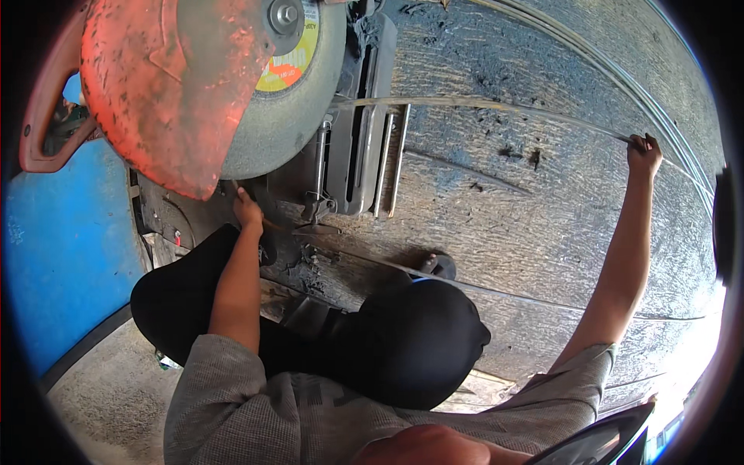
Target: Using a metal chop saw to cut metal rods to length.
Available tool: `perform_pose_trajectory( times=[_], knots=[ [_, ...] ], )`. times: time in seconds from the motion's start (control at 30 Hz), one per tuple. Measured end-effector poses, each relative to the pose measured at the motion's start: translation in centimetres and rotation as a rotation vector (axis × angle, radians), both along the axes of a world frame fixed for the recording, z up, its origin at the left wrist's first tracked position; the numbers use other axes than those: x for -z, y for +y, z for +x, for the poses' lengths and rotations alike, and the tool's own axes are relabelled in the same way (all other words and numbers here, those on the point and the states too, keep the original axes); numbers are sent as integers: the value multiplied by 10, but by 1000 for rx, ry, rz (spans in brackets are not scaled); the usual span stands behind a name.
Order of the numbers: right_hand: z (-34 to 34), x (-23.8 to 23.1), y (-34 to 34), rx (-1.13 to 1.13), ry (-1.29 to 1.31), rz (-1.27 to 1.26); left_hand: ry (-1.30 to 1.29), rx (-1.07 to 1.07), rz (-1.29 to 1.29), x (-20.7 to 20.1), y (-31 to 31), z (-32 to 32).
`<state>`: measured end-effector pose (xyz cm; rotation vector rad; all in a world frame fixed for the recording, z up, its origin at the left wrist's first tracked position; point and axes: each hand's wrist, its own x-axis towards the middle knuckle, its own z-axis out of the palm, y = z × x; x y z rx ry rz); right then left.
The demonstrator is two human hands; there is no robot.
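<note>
At the upper left stands a cut-off saw with a worn red guard (167, 85) and a round grey abrasive disc (271, 136). My left hand (248, 211) is closed just under the disc's lower edge; a thin piece shows at its fingertips, but I cannot make out what it is. Far out to the right, my right hand (645, 153) is closed around a long thin metal rod (496, 105). That rod runs left to the saw's base (364, 147) and passes behind the disc, where its end is hidden.
Several long thin rods (604, 66) lie along the upper right. Two short bright bars (391, 163) lie beside the saw's base. Another long strip (496, 292) crosses the worn floor past my knee (422, 341). A blue panel (70, 240) stands at the left.
</note>
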<state>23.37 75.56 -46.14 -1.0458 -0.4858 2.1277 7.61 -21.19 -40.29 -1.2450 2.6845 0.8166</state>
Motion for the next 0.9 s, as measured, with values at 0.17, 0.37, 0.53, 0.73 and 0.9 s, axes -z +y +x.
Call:
perform_pose_trajectory(
  times=[0.17,0.37,0.53,0.73,0.9],
  knots=[
    [55,-25,-42,36,-5,-85,87,225,-288,1,14,77],
    [65,-56,-69,225,84,-78,329,-41,-170,-36,-11,95],
    [117,-45,51,397,300,30,184,-175,169,-8,-15,84],
    [79,-96,-68,274,223,-179,-136,-248,107,-67,-23,98],
    [200,-213,-81,402,224,-80,51,-222,152,-43,32,99]
  ],
)
